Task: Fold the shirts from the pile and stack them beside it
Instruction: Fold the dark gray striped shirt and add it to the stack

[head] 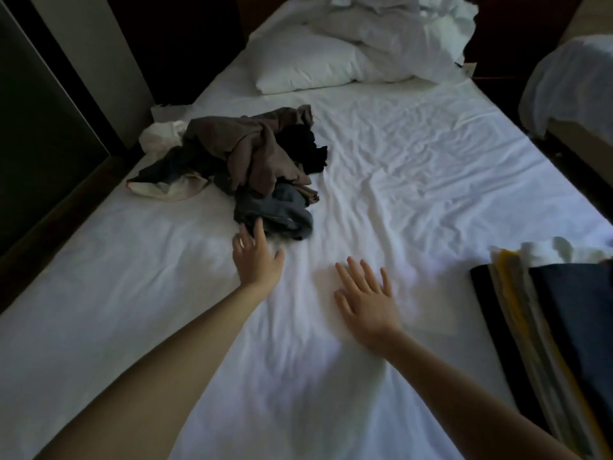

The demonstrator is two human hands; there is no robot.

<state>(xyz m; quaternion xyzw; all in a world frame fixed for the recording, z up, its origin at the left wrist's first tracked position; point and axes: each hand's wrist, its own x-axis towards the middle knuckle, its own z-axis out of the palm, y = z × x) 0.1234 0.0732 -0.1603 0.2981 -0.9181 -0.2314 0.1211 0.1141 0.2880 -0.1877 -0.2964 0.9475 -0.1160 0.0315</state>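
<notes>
Two bare hands reach over a wrinkled white bed sheet (414,154). The left hand (257,257), fingers straight and gripping nothing, touches the near edge of a crumpled grey-blue shirt (278,210), the closest piece in a loose pile of brown, black and grey shirts (252,154) toward the bed's left side. The right hand (368,300) is flat, fingers spread, on or just above the sheet. A stack of folded dark, yellow and pale garments (557,313) sits at the right edge, well apart from the pile. This looks like picking up another shirt; next, the fingers must close on the fabric and draw it clear.
</notes>
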